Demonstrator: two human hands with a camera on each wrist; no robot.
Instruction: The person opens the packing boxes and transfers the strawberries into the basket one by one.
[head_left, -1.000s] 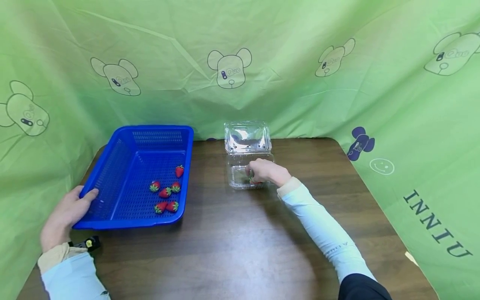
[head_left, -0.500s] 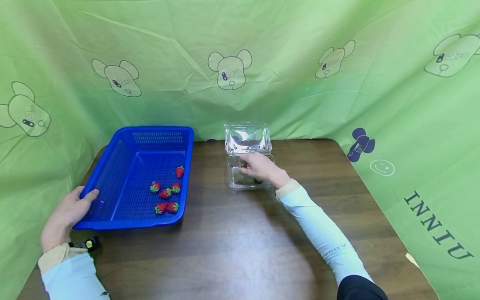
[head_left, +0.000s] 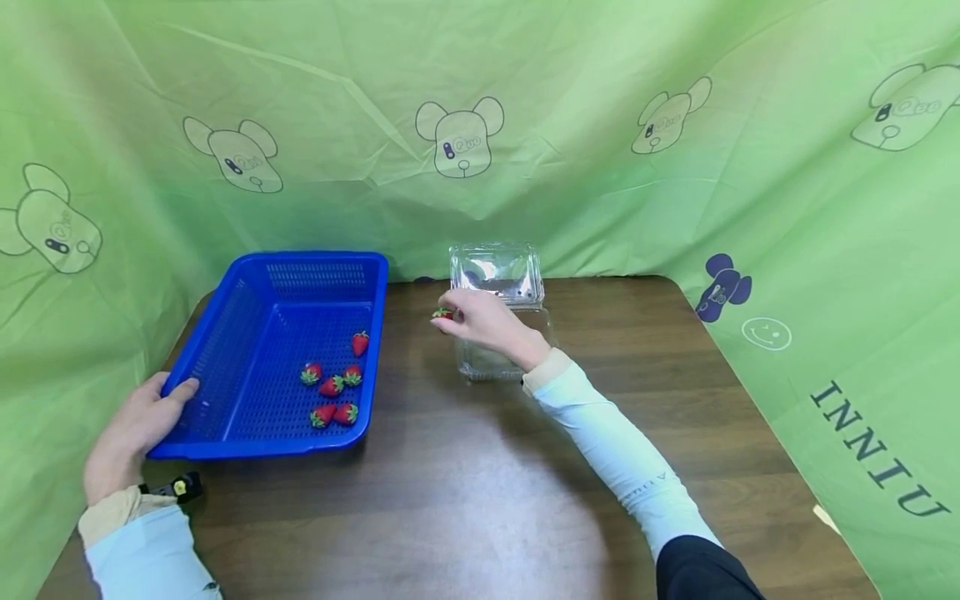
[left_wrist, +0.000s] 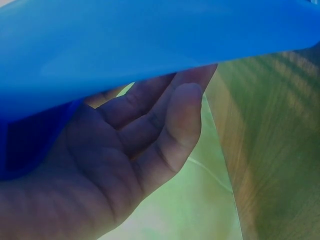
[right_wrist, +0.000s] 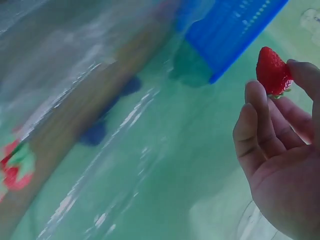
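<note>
My left hand grips the near left corner of a blue plastic basket, thumb over the rim; in the left wrist view its fingers curl under the blue wall. Several red strawberries lie in the right half of that basket. Between thumb and fingers my right hand pinches one strawberry, held in the air just left of a clear hinged plastic box. That box stands with its lid raised at the back; hand and forearm cover much of its base.
A brown wooden table carries both containers. Green printed cloth hangs close behind and along the sides. At the left edge of the right wrist view, another strawberry shows blurred, near the clear plastic.
My right hand has risen out of the clear box and moved left, bringing a strawberry with it. The left hand and the basket have stayed in place.
</note>
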